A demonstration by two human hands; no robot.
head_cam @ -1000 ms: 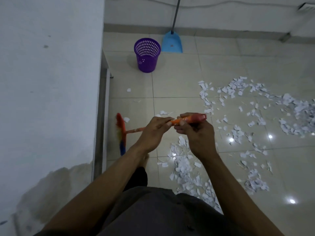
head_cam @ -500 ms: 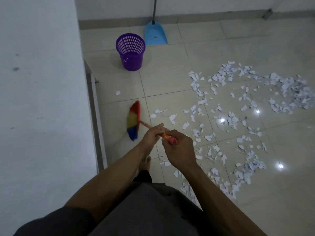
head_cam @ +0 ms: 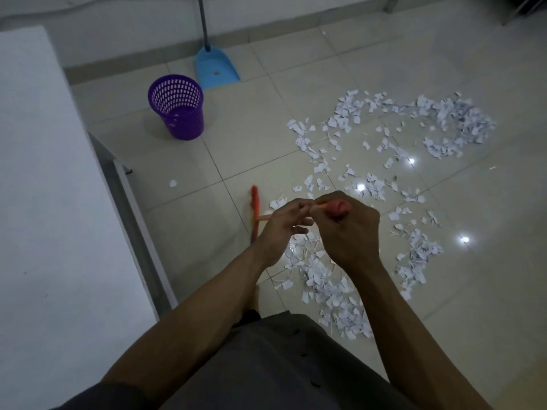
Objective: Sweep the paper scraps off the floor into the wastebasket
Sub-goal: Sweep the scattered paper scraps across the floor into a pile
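I can read no words, numbers or brand marks anywhere in front of me. The paper scraps (head_cam: 321,275) on the floor are too small and dim for me to tell whether they carry any print. The purple wastebasket (head_cam: 183,124) and the red broom handle (head_cam: 336,207) show me no label I can make out.
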